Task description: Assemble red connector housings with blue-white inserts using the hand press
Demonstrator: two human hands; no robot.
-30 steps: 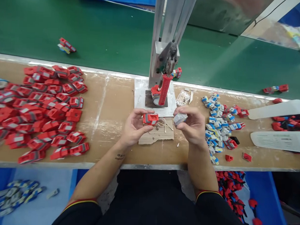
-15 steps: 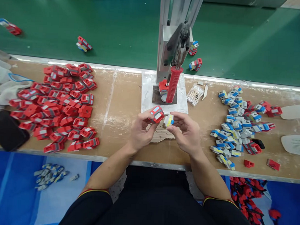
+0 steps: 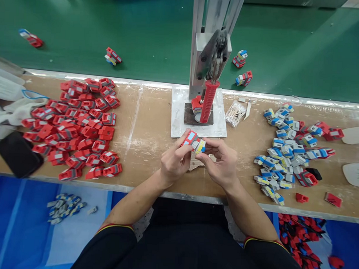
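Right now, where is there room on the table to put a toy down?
Bare wood lies between the red pieces and the press plate, and between that plate and the blue and grey pieces. Both heaps are crowded. The hands fill the middle.

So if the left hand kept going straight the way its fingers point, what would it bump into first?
Probably the pale base plate of the hand press, just beyond the red piece the left hand holds; depth is unclear.

No text, label or number can be read; the print on the white card [image 3: 356, 175] at the right edge is too small.
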